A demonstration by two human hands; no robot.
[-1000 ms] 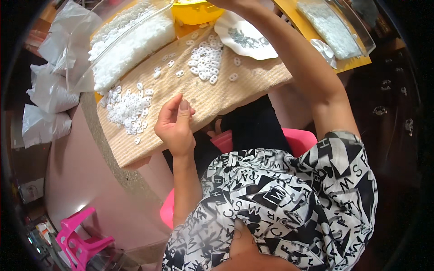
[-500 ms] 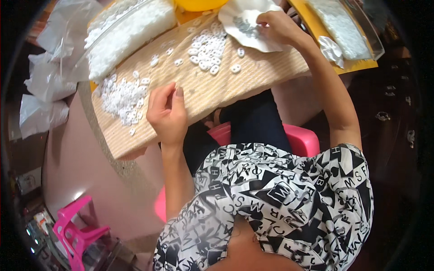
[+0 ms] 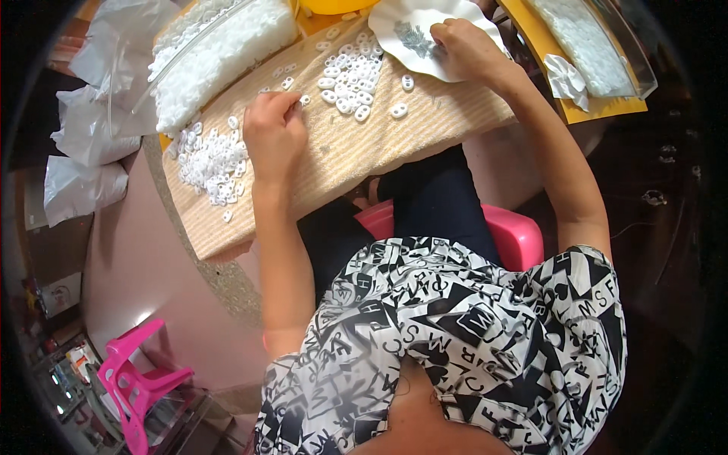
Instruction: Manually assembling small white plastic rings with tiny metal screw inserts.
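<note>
My left hand [image 3: 274, 129] is over the striped cloth-covered board [image 3: 356, 155], its fingers bent and closed at the tips. A small white two-holed plastic piece [image 3: 305, 99] shows right beside its fingertips; what they hold, if anything, is hidden. My right hand [image 3: 472, 51] reaches into a white wavy-rimmed dish [image 3: 390, 39], fingertips pinched together next to a heap of small grey metal pins [image 3: 415, 42]. Whatever is in that pinch is too small to make out. Between the hands lies a pile of larger white two-holed pieces [image 3: 353, 80]. Left of my left hand is a heap of smaller white pieces [image 3: 212, 168].
Clear bags of white pieces stand at the far left [image 3: 220, 64] and far right [image 3: 580, 45]. Crumpled white paper [image 3: 566, 80] lies by the right bag. A yellow container [image 3: 337, 6] is at the far edge. A pink stool [image 3: 140, 379] stands lower left.
My left hand has moved away from me across the cloth, toward the loose white pieces at the far side. My right hand stays at the dish. The view has shifted slightly.
</note>
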